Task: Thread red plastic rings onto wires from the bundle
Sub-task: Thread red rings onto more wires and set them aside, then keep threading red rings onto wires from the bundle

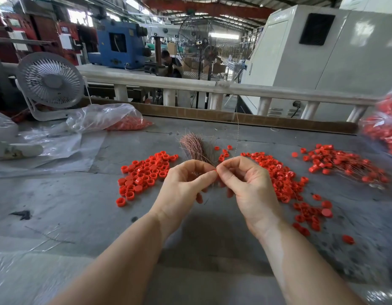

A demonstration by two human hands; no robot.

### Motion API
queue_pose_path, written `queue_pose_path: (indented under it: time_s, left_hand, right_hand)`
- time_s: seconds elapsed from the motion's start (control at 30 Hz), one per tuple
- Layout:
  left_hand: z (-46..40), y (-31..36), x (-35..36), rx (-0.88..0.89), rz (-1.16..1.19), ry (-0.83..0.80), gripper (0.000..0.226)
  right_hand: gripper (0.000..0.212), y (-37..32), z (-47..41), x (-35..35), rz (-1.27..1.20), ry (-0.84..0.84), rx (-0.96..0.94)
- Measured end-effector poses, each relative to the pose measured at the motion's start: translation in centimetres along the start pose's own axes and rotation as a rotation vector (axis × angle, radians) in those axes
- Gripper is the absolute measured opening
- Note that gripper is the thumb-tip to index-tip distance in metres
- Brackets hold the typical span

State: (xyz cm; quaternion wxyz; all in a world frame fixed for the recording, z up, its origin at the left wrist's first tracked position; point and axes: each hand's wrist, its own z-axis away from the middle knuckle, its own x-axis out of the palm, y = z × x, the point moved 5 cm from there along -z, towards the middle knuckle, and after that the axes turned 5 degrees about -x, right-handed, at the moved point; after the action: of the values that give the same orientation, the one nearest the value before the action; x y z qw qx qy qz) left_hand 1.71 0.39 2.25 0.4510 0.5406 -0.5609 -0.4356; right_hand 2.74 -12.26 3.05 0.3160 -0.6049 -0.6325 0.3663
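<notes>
My left hand [186, 181] grips the lower end of a copper wire bundle [194, 147], which fans upward behind it, and pinches a red ring [214, 171] at its fingertips. My right hand [245, 181] meets it there and pinches a single thin wire [237, 133] that rises straight up from the fingers. Loose red rings lie in a pile on the left [144, 175] and in a longer pile on the right [285, 181]. At the far right lies a heap of rings threaded on wires [344, 166].
A white desk fan [50, 81] stands at the back left beside clear plastic bags [107, 119], one holding red rings. Another bag of red rings [384, 128] sits at the right edge. A cardboard strip [256, 119] and white railing [212, 86] bound the grey table's far side.
</notes>
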Motion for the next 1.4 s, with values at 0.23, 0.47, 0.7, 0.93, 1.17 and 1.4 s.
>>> queue_pose_path:
  time_s: [0.23,0.47,0.7,0.93,1.17,1.4]
  left_hand:
    - [-0.2,-0.6,0.5,-0.041,-0.067,-0.015,0.009]
    - [-0.3,-1.0,0.2,-0.055,-0.169,0.044,0.004]
    - [-0.5,-1.1,-0.5,-0.04,-0.235,0.11,0.001]
    - [-0.6,-1.0,-0.8,-0.044,-0.256,0.137,0.002]
    - [-0.7,-1.5,-1.0,-0.064,-0.335,0.156,0.001]
    - [-0.8,-1.8,-1.2,-0.067,-0.405,0.19,0.005]
  right_hand:
    - [0.021,0.4,-0.1,-0.8,0.043,0.127,0.055]
    - [0.02,0.6,-0.2,-2.0,-0.113,0.27,0.189]
    - [0.02,0.9,-0.3,-6.7,-0.252,0.688,0.24]
    - [0.023,1.6,0.2,-11.7,-0.409,1.04,0.205]
    - [0.024,2.2,0.8,-15.7,0.006,0.94,0.426]
    - [0.033,1.6,-0.2,-14.4,0.686,0.593,0.436]
